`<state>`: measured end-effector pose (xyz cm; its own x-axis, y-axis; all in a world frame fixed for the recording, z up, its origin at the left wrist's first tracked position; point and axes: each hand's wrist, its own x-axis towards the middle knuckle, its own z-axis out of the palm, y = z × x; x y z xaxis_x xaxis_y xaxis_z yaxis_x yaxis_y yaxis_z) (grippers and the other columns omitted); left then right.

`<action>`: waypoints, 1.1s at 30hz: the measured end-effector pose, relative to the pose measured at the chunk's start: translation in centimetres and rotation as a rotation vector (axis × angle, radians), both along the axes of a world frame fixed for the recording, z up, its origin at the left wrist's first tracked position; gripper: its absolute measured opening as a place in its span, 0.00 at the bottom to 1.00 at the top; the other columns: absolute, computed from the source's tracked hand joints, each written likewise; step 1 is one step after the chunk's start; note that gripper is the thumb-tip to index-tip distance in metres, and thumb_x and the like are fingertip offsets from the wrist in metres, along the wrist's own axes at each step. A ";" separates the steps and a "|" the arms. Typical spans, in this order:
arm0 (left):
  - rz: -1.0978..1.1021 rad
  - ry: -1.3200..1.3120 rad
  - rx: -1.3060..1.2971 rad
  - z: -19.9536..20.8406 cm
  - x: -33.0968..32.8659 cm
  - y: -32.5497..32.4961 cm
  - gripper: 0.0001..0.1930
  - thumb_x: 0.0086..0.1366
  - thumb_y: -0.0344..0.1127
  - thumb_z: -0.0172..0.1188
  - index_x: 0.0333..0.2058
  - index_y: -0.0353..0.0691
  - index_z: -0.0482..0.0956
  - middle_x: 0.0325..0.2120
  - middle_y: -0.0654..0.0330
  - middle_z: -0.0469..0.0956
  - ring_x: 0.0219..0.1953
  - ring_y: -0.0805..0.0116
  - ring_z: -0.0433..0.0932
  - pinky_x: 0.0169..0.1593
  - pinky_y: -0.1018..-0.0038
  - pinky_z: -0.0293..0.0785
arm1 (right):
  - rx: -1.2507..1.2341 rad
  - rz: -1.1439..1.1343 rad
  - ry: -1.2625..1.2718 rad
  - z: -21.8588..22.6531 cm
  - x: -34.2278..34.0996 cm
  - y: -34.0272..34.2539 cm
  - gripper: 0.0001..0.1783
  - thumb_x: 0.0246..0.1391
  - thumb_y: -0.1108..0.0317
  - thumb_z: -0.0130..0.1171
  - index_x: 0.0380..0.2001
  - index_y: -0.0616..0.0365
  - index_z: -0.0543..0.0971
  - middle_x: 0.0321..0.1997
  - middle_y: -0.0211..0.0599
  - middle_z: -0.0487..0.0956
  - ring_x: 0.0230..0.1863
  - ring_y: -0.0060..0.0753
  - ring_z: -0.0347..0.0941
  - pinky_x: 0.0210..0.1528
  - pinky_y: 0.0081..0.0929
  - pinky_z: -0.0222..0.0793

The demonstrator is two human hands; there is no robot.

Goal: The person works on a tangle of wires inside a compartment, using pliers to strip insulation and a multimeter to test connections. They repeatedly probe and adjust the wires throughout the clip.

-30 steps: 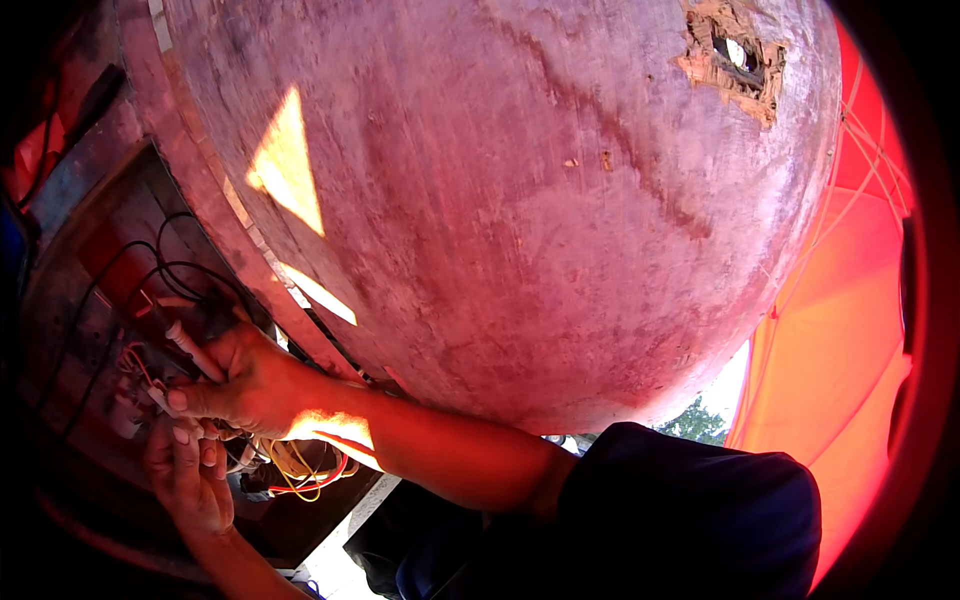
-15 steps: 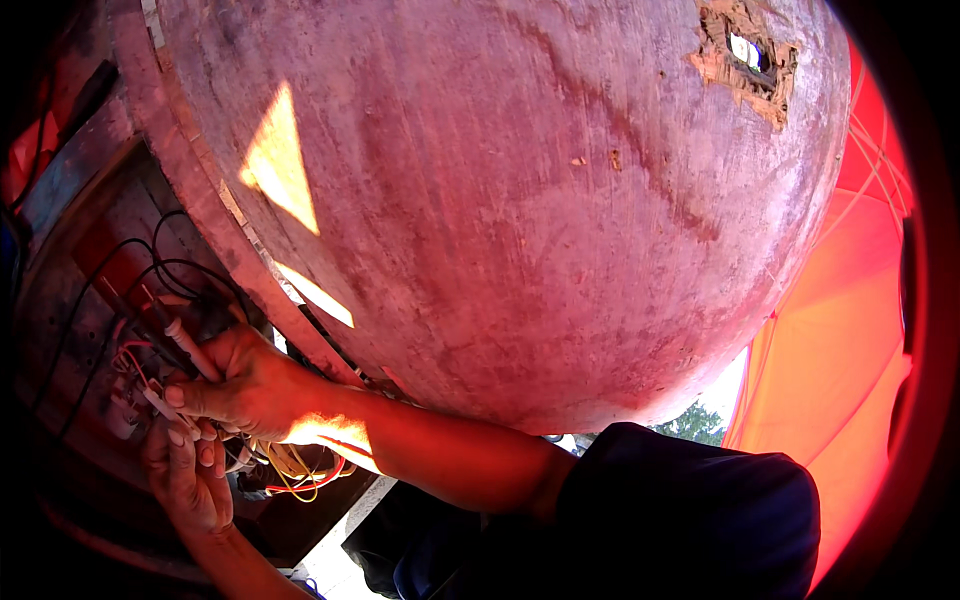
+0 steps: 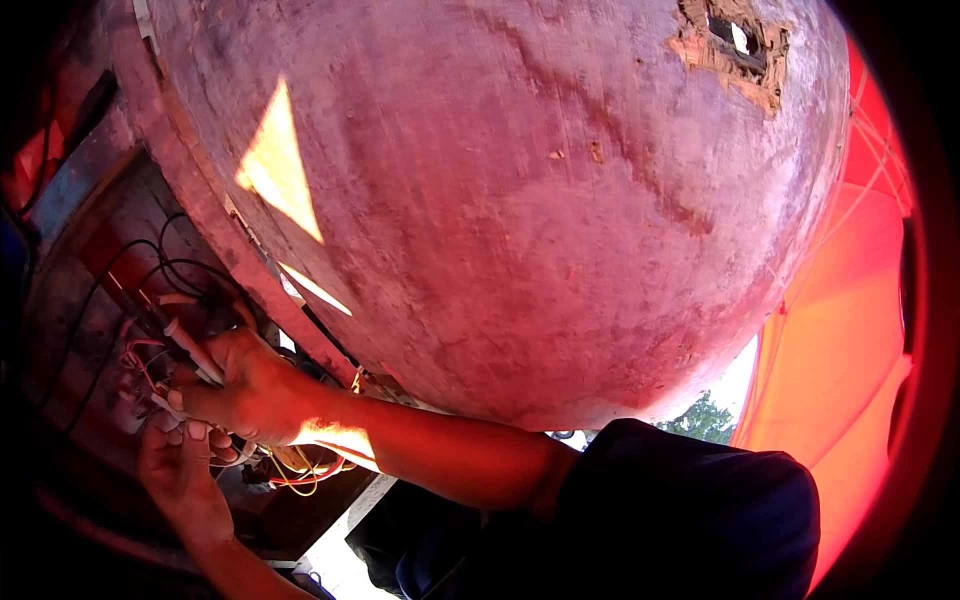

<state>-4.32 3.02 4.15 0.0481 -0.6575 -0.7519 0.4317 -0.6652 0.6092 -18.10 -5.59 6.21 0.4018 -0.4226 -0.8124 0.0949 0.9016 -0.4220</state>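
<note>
Head view: both hands work at lower left under a big pinkish plastered wall [image 3: 520, 200]. Right hand [image 3: 255, 390] closes around a slim white-tipped tool [image 3: 190, 345] — tip angled up-left into a dark recessed panel [image 3: 80, 330] with black wires [image 3: 170, 270]. Left hand [image 3: 180, 465] sits just below, touching the right, fingers curled and pinching thin white leads [image 3: 165, 405]; exact grip is hard to tell. Red and yellow wires [image 3: 300, 470] hang under the right wrist. Orange tarp [image 3: 850, 330] at right, dark sleeve [image 3: 680, 510] at bottom.
</note>
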 end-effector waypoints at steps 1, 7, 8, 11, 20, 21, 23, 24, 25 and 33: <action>-0.027 -0.076 0.005 0.2 -0.1 -0.2 0.12 0.65 0.37 0.60 0.43 0.37 0.76 0.26 0.69 0.75 0.24 0.82 0.70 0.26 0.84 0.65 | -0.011 0.015 0.021 -0.1 0.1 0.1 0.11 0.55 0.67 0.59 0.28 0.66 0.76 0.19 0.34 0.76 0.17 0.22 0.71 0.18 0.23 0.65; -0.100 -0.089 -0.011 0.6 0.5 -0.8 0.12 0.65 0.38 0.59 0.42 0.36 0.77 0.25 0.67 0.77 0.23 0.81 0.71 0.25 0.84 0.65 | -0.101 0.044 0.070 0.2 0.0 -0.1 0.09 0.58 0.70 0.54 0.29 0.66 0.75 0.21 0.35 0.76 0.16 0.22 0.70 0.17 0.22 0.65; -0.098 -0.046 -0.016 1.0 0.5 -1.4 0.12 0.65 0.38 0.58 0.42 0.36 0.77 0.25 0.67 0.77 0.23 0.82 0.71 0.25 0.84 0.64 | -0.106 0.027 0.054 0.4 -0.1 -0.4 0.10 0.59 0.69 0.53 0.29 0.67 0.75 0.21 0.35 0.76 0.16 0.22 0.70 0.17 0.21 0.65; -0.065 -0.020 -0.014 1.2 0.6 -1.2 0.12 0.66 0.38 0.58 0.41 0.36 0.77 0.26 0.66 0.77 0.23 0.83 0.72 0.25 0.84 0.64 | -0.100 0.030 0.005 -0.1 -0.1 -0.1 0.12 0.61 0.68 0.50 0.29 0.67 0.76 0.21 0.35 0.77 0.16 0.22 0.70 0.17 0.21 0.64; 0.055 0.170 -0.002 0.3 0.7 0.1 0.17 0.67 0.35 0.56 0.52 0.35 0.72 0.30 0.64 0.78 0.28 0.81 0.74 0.29 0.84 0.67 | -0.137 -0.028 0.039 -0.8 0.2 0.4 0.09 0.58 0.72 0.50 0.30 0.68 0.75 0.17 0.35 0.74 0.13 0.22 0.67 0.16 0.24 0.63; 0.070 0.181 -0.007 0.4 0.6 0.0 0.17 0.66 0.35 0.57 0.52 0.35 0.72 0.31 0.64 0.78 0.29 0.80 0.74 0.30 0.83 0.68 | -0.160 -0.032 0.045 -0.8 0.2 0.3 0.09 0.58 0.72 0.50 0.30 0.69 0.75 0.16 0.35 0.74 0.12 0.22 0.67 0.15 0.24 0.63; 0.098 0.202 -0.017 0.6 0.2 0.1 0.17 0.66 0.34 0.57 0.51 0.35 0.72 0.34 0.63 0.78 0.30 0.79 0.74 0.33 0.82 0.69 | -0.204 -0.022 0.056 -1.1 0.2 0.6 0.10 0.58 0.72 0.49 0.29 0.69 0.75 0.15 0.34 0.73 0.12 0.22 0.67 0.15 0.24 0.63; 0.100 0.212 -0.024 0.4 0.2 0.3 0.17 0.66 0.33 0.57 0.51 0.35 0.72 0.35 0.63 0.78 0.31 0.78 0.74 0.34 0.81 0.69 | -0.229 -0.017 0.062 -1.0 0.3 0.5 0.10 0.58 0.72 0.49 0.29 0.69 0.74 0.14 0.34 0.72 0.12 0.22 0.67 0.14 0.24 0.63; 0.103 0.222 -0.031 0.0 0.4 0.8 0.17 0.65 0.33 0.57 0.52 0.35 0.72 0.35 0.63 0.78 0.32 0.78 0.74 0.35 0.80 0.69 | -0.215 -0.001 0.065 -0.7 0.3 0.3 0.10 0.58 0.72 0.48 0.29 0.69 0.74 0.14 0.34 0.72 0.12 0.22 0.67 0.14 0.24 0.62; 0.146 0.267 -0.083 -0.4 -0.2 1.5 0.17 0.65 0.29 0.56 0.52 0.34 0.71 0.35 0.62 0.77 0.34 0.77 0.72 0.39 0.79 0.68 | -0.147 0.063 0.047 0.2 -0.2 -0.1 0.10 0.60 0.68 0.52 0.36 0.67 0.74 0.15 0.31 0.73 0.13 0.20 0.68 0.14 0.22 0.65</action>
